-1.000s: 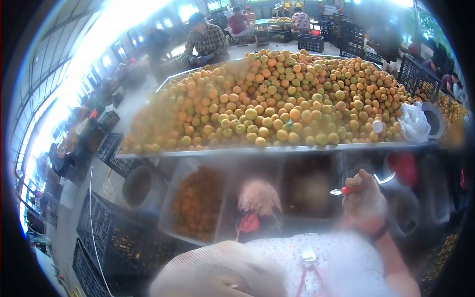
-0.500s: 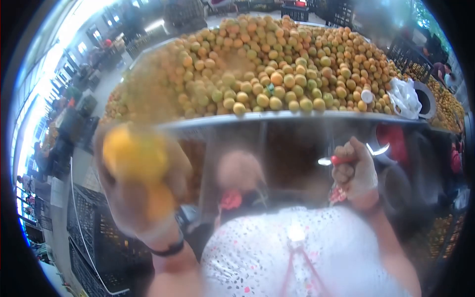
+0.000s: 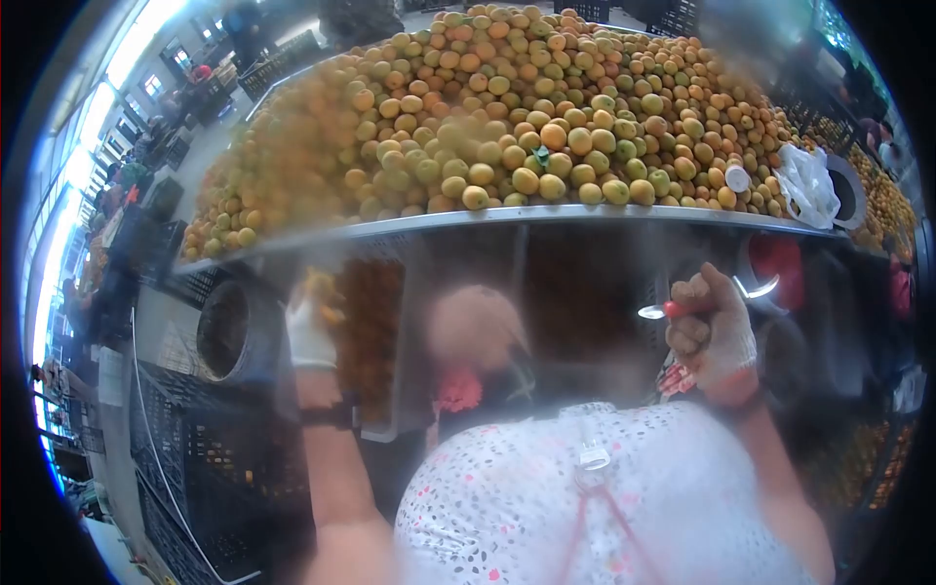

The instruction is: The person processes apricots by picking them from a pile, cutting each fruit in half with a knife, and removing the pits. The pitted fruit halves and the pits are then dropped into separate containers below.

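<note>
My left hand (image 3: pixel 314 317), in a whitish glove with a dark band at the wrist, is below the table edge at left. Something yellow-orange and blurred (image 3: pixel 324 294) is at its fingers; whether it is gripped is hard to see. My right hand (image 3: pixel 710 327), gloved, is closed around a small knife with a red handle (image 3: pixel 672 309) and a short pale blade pointing left. Above both hands lies a large heap of orange and green-yellow round fruit (image 3: pixel 546 127) behind the metal table edge (image 3: pixel 526 212).
A white plastic bag (image 3: pixel 807 187) and a white roll (image 3: pixel 736 178) lie at the heap's right. Black crates (image 3: pixel 185 429) stand at lower left beside a round bin (image 3: pixel 224 331). A crate of fruit (image 3: pixel 369 331) is under the table edge. People are at far right.
My left hand has moved away from the camera, down to beside the crate under the table edge. My right hand has barely moved, still holding the knife. The view has shifted slightly.
</note>
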{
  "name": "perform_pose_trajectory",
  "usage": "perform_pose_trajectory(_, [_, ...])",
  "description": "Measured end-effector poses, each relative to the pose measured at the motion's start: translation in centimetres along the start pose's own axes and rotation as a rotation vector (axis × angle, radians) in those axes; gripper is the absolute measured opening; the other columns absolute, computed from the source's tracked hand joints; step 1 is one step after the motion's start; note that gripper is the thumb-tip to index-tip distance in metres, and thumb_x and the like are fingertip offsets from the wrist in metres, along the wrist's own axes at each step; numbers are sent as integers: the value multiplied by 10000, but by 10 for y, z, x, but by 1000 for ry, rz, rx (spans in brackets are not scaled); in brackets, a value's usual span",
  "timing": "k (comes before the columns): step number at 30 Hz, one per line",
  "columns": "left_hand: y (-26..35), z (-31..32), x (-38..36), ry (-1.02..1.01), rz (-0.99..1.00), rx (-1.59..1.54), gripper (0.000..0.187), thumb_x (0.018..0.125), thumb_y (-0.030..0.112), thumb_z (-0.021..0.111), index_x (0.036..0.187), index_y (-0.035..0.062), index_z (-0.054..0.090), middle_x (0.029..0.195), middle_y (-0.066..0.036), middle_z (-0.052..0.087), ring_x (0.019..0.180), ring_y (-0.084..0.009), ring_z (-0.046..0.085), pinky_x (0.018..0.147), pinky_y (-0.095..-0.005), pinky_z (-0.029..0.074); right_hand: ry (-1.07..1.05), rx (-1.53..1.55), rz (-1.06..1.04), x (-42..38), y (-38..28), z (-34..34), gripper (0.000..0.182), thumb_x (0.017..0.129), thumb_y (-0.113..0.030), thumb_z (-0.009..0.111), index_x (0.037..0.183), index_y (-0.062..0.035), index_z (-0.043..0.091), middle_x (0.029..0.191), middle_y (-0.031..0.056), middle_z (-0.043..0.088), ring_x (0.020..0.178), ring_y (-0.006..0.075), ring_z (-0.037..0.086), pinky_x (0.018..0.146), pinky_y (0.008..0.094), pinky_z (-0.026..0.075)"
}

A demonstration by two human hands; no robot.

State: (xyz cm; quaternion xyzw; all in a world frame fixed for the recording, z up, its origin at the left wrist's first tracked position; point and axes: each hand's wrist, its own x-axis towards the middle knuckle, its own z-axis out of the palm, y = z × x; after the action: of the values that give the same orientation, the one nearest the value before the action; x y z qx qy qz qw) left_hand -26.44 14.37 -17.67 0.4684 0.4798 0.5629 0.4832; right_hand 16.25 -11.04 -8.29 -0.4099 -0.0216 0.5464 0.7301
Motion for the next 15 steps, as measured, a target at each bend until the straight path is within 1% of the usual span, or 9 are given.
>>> perform_pose_trajectory(2, [-14,-8,1,44,-107,-53,290,918,317,708,984,52,611,740,-76,636,474,-125,542,408,-212,412,12,-14,-5,2,1,7,288,963,-280,607,722,-160,504,732,26,602,427,84,360,372,234,257])
perform_pose_trajectory(5, [-37,-26,14,90,-138,19,276,916,296,704,988,48,604,740,-88,636,454,-140,529,395,-230,389,-17,-22,25,8,5,11,288,966,-286,599,723,-164,503,728,17,594,427,84,368,378,237,273])
perform_pose_trajectory(6, [-35,-28,12,112,-143,28,257,912,263,697,999,37,611,744,-76,635,497,-132,544,438,-232,402,40,-37,12,8,6,15,288,965,-288,600,724,-164,504,722,15,589,431,85,377,378,237,280])
perform_pose_trajectory(7, [-39,-34,15,108,-134,27,257,912,263,697,999,37,611,744,-76,635,497,-132,544,438,-232,402,99,-47,-7,9,7,17,287,964,-289,601,725,-163,504,717,12,583,434,86,385,378,237,287])
perform_pose_trajectory(9, [-55,-56,32,213,-54,149,245,906,246,690,983,21,632,760,-61,632,570,-128,565,503,-245,432,46,-18,0,16,5,12,287,961,-296,607,729,-161,506,713,15,584,440,95,402,380,238,301])
perform_pose_trajectory(11, [-64,-86,49,255,-77,262,241,891,227,700,950,-1,650,783,-48,630,631,-126,574,558,-261,455,55,-28,4,22,5,12,292,960,-307,611,730,-161,507,723,23,596,444,106,414,381,245,310])
perform_pose_trajectory(13, [-61,-99,67,328,-32,408,265,865,232,727,918,-18,655,785,-48,631,624,-136,564,566,-280,467,61,-34,-9,27,1,9,292,958,-317,618,734,-164,509,739,26,608,449,111,419,383,249,311])
perform_pose_trajectory(14, [-76,-131,91,359,49,513,244,853,201,735,917,-20,657,787,-49,631,635,-136,559,576,-282,466,70,-25,3,30,-3,8,286,956,-319,622,738,-170,511,741,24,608,448,106,412,384,249,309])
perform_pose_trajectory(15, [-65,-131,103,393,131,619,224,840,170,744,917,-23,658,789,-49,631,646,-137,554,586,-284,465,77,-16,16,34,-6,6,281,954,-321,626,742,-176,513,744,23,609,447,102,404,385,249,307])
